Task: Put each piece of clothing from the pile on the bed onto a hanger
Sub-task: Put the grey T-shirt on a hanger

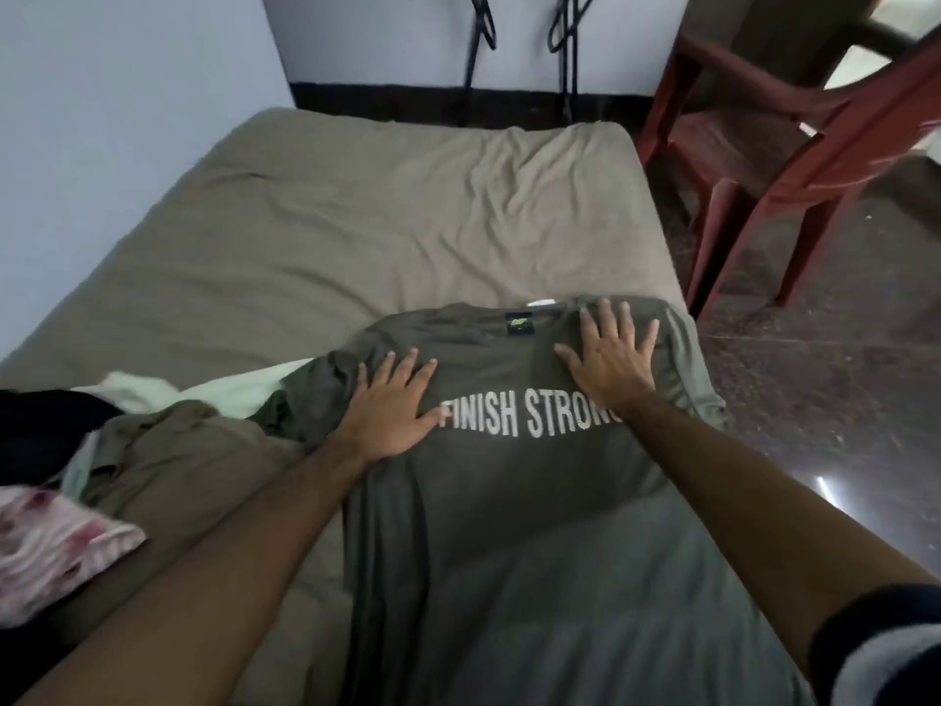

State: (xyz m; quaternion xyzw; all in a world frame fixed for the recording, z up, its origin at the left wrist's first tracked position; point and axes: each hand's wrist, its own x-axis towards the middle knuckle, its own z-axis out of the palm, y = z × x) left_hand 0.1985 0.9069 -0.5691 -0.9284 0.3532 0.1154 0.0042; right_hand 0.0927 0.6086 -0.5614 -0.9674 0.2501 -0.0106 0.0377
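A person's two bare arms reach forward over a bed (356, 221) covered in a wrinkled tan sheet. An olive-green T-shirt (509, 481) lies spread flat under both hands, its collar end pointing away from the person and white letters reading "FINISH STRONG" running across it between the two wrists. The left hand (389, 412) lies palm down on the shirt's left shoulder area, fingers straight and slightly spread, gripping nothing. The right hand (611, 356) lies palm down near the collar on the shirt's right side, fingers fanned wide and straight, also holding nothing. A small dark label (519, 325) sits on the shirt between the two sets of fingertips, just beyond them. To the left of the left forearm lies the pile of clothing (153, 450): a crumpled olive-brown garment nearest the arm, a pale white cloth beyond it, a black piece at the far left, and a pink-and-white striped piece (56, 547) nearest the person. Beyond the hands, past the far edge of the bed, black hangers (565, 38) hang against a white wall. To the right of the right hand, off the bed, a red plastic chair (794, 140) stands on a dark speckled floor.
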